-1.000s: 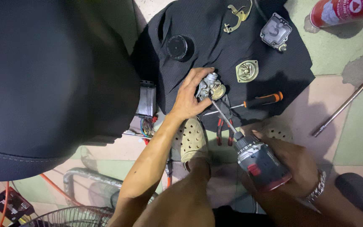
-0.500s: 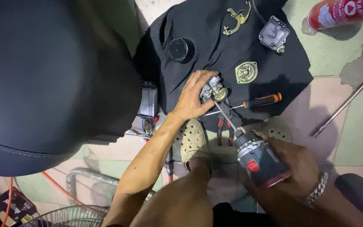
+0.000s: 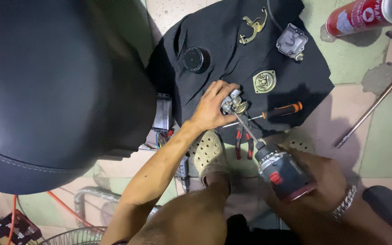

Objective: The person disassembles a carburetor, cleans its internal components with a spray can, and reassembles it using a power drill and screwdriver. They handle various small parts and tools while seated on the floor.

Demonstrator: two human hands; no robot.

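Carburetor body (image 3: 233,102): on the black cloth (image 3: 232,50), pinned under the left hand (image 3: 212,109), whose fingers are clamped over it, likely to stop it twisting.
Cordless drill (image 3: 281,172): right hand (image 3: 323,181) wrapped tight round it, long bit (image 3: 246,127) angled up into the part.
Beside the grip: orange-handled screwdriver (image 3: 277,111), red pliers (image 3: 243,143) (both within easy reach).
Beyond it: brass cover (image 3: 264,81), float bowl (image 3: 291,43).
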